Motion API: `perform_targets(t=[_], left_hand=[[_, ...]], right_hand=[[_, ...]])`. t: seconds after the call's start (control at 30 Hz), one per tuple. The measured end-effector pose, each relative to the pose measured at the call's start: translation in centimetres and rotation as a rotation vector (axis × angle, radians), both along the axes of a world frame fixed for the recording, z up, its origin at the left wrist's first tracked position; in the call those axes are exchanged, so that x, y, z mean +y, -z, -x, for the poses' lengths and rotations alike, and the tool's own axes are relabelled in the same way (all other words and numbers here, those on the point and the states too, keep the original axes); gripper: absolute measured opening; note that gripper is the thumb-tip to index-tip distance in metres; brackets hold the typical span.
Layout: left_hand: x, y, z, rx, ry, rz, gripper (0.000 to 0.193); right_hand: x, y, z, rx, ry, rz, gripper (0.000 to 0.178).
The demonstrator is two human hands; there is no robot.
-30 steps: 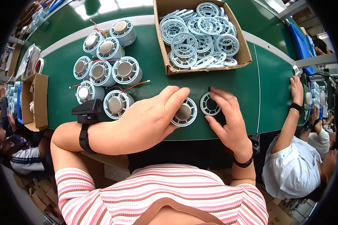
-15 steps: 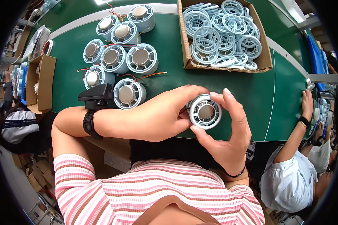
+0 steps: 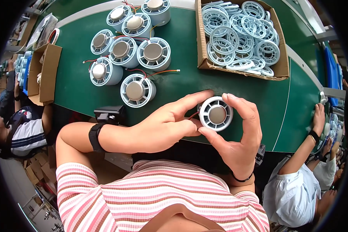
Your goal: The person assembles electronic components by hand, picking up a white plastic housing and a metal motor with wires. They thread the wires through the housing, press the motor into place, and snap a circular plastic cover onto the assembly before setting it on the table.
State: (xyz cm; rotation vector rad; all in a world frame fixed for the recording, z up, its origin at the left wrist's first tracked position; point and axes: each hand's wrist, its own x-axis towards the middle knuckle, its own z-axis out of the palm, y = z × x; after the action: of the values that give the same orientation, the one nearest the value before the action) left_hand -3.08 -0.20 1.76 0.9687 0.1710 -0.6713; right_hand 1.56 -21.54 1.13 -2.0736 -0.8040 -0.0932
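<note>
Between my hands is a round spoked housing (image 3: 216,115) with a white rim and a grey metal disc at its centre, its spoked face turned up. My left hand (image 3: 178,120) holds it from the left, the fingers partly hidden behind it; a dark red wire runs out there. On the other side, my right hand (image 3: 241,129) curves around the rim, the index fingertip at the top and the thumb at the lower left. Similar light-blue housings stand to the left, the nearest housing (image 3: 135,91) with red and orange wires trailing.
A cardboard box (image 3: 243,72) of loose light-blue spoked rings (image 3: 224,40) stands at the back right of the green table (image 3: 181,87). Another carton (image 3: 46,75) is at the far left. A co-worker's hand (image 3: 319,119) rests at the table's right side.
My right index finger has come down onto the rim. The housing has shifted slightly right in the picture and its face is turned a little. The whole view has shifted slightly.
</note>
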Motion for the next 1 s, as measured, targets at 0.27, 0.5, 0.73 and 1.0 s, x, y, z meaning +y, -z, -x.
perform_targets(t=[0.27, 0.5, 0.73, 1.0], left_hand=[[-0.6, 0.6, -1.0, 0.006, -0.013, -0.058, 0.069], [-0.2, 0.3, -1.7, 0.056, -0.01, 0.009, 0.061], [-1.3, -0.9, 0.9, -0.287, -0.129, -0.38, 0.054], [4.4, -5.2, 3.8, -1.092, -0.008, -1.783, 0.052]], right_hand=[[0.1, -0.3, -0.5, 0.011, 0.002, -0.008, 0.07], [0.3, 0.1, -0.4, 0.028, -0.003, -0.043, 0.069], [0.7, 0.9, 0.1, -0.118, -0.017, 0.033, 0.07], [-12.2, 1.8, -6.3, -0.261, 0.58, 0.296, 0.058]])
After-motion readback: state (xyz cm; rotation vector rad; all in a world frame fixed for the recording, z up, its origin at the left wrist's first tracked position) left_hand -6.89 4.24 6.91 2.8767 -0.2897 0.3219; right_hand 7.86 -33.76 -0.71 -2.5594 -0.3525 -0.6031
